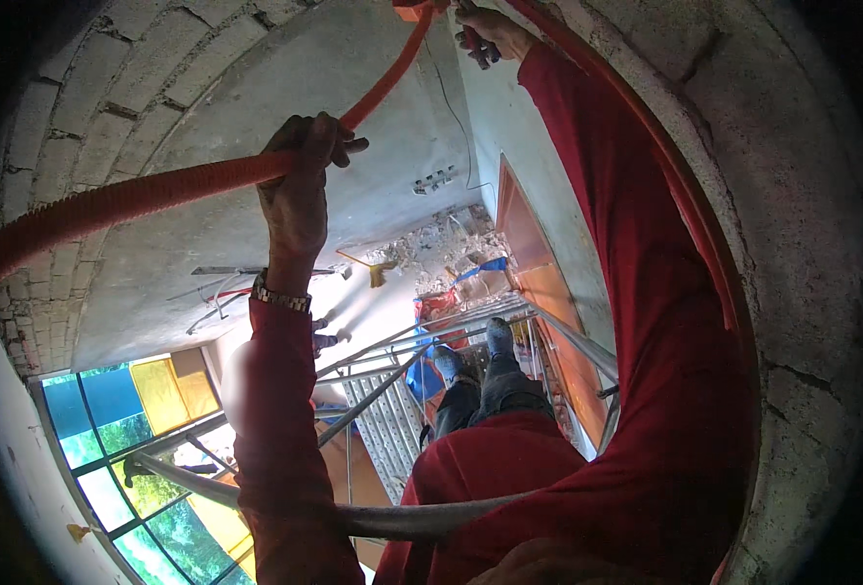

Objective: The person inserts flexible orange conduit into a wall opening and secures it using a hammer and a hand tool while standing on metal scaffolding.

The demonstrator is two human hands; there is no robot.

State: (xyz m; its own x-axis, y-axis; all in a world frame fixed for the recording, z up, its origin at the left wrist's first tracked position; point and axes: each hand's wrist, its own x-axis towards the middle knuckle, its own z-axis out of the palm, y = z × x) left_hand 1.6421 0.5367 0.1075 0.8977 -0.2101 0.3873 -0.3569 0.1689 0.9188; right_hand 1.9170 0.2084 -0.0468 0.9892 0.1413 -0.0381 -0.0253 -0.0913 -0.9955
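Hose (139, 200), orange, ribbed, flexible: left hand (300, 171), fingers wrapped round it; right hand (495, 34), near its far stretch, finger grip unclear.

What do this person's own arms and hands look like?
The long sleeves are deep red. The left hand and right hand wear no gloves. A metal-link band, perhaps a watch, circles the left wrist; no dial shows.

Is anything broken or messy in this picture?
Yes. Rubble lies scattered below, beside the grey wall, making the floor messy. A dark, jagged crack runs through the rough masonry near the right sleeve and looks damaged.
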